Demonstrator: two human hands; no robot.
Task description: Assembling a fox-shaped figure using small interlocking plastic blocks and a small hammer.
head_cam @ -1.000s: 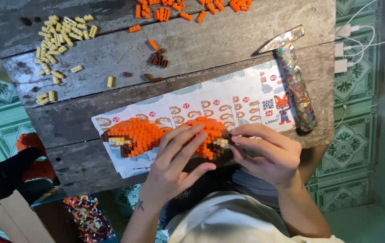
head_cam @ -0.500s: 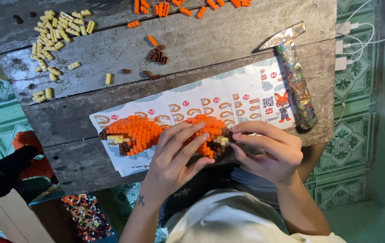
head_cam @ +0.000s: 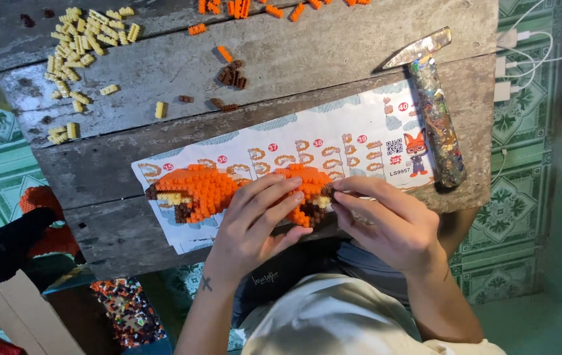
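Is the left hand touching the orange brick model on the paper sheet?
Touching. The head view shows the left hand with its fingers lying flat on the orange brick model, no gap visible between them.

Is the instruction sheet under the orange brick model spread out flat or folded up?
Spread flat. The instruction sheet lies open on the wooden table, with the orange brick model and both hands resting on it.

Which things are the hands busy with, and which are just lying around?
In use:
left hand
right hand
orange brick model
instruction sheet

Lying about:
hammer
yellow bricks
brown bricks
loose orange bricks
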